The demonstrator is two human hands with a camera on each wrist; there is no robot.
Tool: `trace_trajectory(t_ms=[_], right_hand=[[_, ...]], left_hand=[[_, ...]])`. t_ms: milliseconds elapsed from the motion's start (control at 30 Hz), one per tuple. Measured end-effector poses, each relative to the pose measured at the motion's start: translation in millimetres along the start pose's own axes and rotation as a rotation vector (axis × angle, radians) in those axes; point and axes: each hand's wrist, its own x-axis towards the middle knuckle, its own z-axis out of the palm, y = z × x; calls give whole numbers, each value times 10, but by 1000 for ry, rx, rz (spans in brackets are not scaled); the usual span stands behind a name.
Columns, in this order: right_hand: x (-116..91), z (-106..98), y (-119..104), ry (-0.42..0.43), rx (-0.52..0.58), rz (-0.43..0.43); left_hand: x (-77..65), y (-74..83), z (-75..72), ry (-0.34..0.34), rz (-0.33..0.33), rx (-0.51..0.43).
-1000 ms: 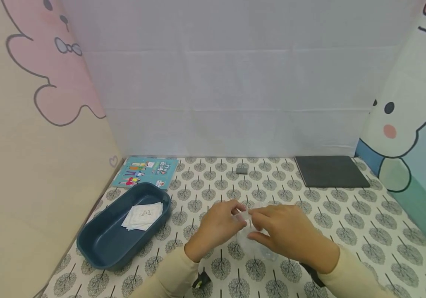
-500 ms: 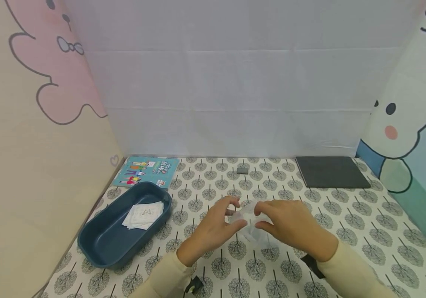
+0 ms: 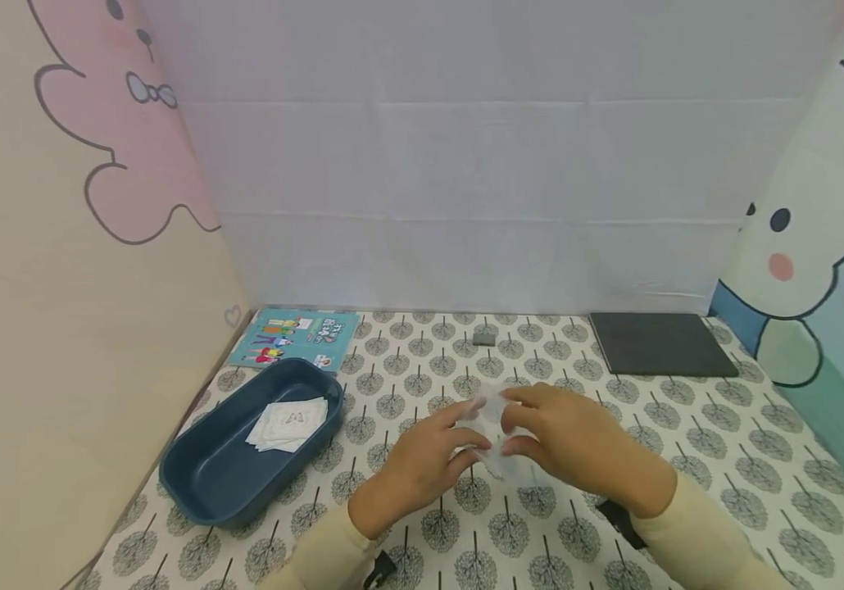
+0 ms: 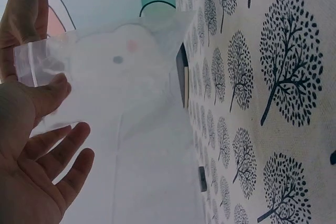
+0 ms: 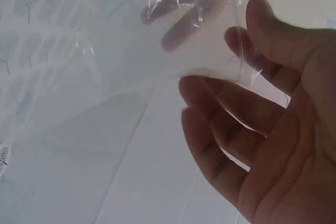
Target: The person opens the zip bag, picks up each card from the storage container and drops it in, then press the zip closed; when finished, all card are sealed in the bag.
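Observation:
A clear plastic zip-top bag (image 4: 121,77) hangs between my two hands above the table, its see-through film reaching down and away from the zip strip. At its zip end, my left hand (image 3: 422,459) pinches the film, thumb in front of it in the left wrist view and some fingers standing loose below. My right hand (image 3: 569,434) holds the other side of the same end with thumb and curved fingers, close to the zip line in the right wrist view. Through the bag (image 5: 131,40), the left fingers show in that view. Nothing shows inside the bag.
To the left stands a dark blue oval basin (image 3: 193,475) holding white printed packets (image 3: 289,422). Behind it lies a blue illustrated book (image 3: 292,336). A small grey block (image 3: 484,338) and a black flat slab (image 3: 661,344) lie toward the back of the tree-patterned cloth (image 3: 695,442).
Both hands stay at the bag. The left fingers, spread half a second ago, have come closer to the right hand. The bag's top end is slightly higher, and the head view has shifted a little.

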Motion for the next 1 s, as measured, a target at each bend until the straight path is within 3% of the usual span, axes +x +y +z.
trace_trajectory(t_ms=[133,233,433,600,800,1000], right_hand=[[-26,9,-15,-30,-85,-7],[-34,27,-18,-26,-128,-17],[-35,-43,-44,-67,-68,4],[-57,-106,-20,-134,12,17],[-125,-130,41,-186,115,9],[-122,-32,44,-217,78,81]], left_hand=[[6,-20,5,69,-9,-145],[2,-29,11,68,-15,-146],[-20,-38,3,-21,-57,-32],[-45,-70,-11,-86,-48,-21],[-65,-100,3,-128,-35,-68],[-66,-45,19,-300,-98,-264]])
